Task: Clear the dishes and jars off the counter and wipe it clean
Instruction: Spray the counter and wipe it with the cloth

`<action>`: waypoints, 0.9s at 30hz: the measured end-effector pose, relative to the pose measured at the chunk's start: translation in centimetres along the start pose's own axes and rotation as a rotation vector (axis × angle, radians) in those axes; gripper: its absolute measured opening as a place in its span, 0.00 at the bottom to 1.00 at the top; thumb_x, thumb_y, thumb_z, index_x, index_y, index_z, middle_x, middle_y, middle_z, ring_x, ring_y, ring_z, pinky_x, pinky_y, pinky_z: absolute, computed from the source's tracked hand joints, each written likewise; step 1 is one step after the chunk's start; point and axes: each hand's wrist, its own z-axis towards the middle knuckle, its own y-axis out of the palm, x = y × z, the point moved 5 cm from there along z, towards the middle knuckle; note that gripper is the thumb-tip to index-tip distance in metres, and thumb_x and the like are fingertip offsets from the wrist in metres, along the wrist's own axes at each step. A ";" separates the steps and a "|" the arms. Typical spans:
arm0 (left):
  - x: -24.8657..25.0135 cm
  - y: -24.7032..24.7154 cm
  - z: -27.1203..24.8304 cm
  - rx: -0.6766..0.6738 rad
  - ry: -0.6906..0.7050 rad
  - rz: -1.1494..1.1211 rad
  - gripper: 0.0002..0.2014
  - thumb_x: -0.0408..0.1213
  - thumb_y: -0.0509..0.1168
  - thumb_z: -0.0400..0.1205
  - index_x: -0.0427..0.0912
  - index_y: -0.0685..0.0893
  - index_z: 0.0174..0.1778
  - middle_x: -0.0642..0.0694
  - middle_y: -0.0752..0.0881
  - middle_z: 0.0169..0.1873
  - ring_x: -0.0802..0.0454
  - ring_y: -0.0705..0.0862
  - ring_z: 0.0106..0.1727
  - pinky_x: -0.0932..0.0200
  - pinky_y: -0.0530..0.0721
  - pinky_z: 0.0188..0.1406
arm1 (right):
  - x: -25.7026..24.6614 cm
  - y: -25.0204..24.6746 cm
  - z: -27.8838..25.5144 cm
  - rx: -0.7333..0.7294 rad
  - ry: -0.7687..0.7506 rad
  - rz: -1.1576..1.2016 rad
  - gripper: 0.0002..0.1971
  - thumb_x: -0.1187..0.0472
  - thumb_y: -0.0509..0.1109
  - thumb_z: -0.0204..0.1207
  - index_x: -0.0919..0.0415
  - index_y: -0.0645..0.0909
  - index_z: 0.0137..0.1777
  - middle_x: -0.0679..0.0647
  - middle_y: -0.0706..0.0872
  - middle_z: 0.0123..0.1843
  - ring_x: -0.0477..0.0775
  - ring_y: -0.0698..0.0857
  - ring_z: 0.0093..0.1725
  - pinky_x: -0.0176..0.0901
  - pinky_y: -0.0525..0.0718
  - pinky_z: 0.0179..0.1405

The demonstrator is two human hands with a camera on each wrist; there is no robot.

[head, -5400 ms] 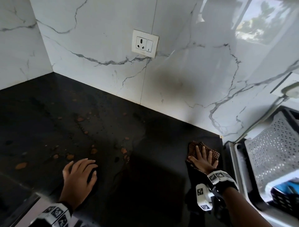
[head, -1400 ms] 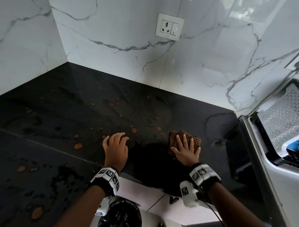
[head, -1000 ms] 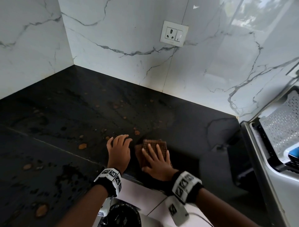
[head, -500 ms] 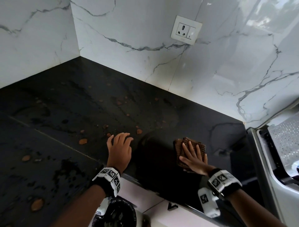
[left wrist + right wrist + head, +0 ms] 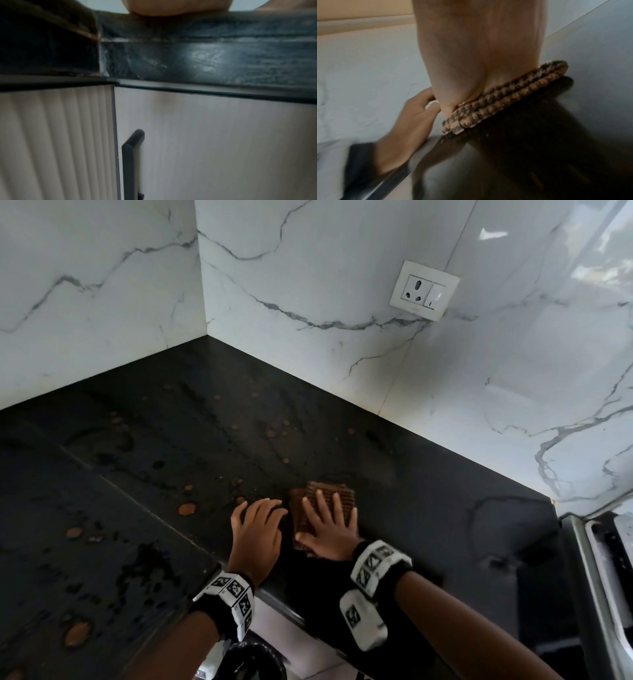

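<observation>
Head view is filled mostly by the black stone counter, which runs into a corner of white marble wall carrying a switch socket. No dishes or jars are seen on the stone, so that part of the task is judged done; brownish spots and dull wet patches are scattered over the left and middle, so the wiping is judged only partly finished.

The counter is hard, fixed and smooth, and probably slick where wet. It is leaned on by the left hand, laid flat near the front edge with fingers straight and slightly spread, nothing held.

Just beside it, the right hand is pressed palm-down on a folded brown checked cloth, fingers straight and fanned, nothing gripped. In the right wrist view the cloth is shown doubled into layers, flattened between palm and stone.

The cloth is judged soft, light and limp, liable to bunch or unfold if dragged by one edge. It is best held as it is, by flat pressure over its middle, with fingers spread toward the leading edge. More pressure is likely needed on the dried spots, the smallest things in view.
</observation>
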 end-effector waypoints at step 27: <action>0.2 -0.3 0.1 -0.016 -0.122 0.087 0.18 0.37 0.53 0.74 0.47 0.86 0.51 0.50 0.85 0.56 0.54 0.74 0.64 0.58 0.45 0.76 | 8.9 -5.0 5.7 -0.045 -0.045 -0.017 0.37 0.32 0.50 0.77 0.39 0.37 0.82 0.47 0.31 0.84 0.61 0.30 0.81 0.74 0.35 0.75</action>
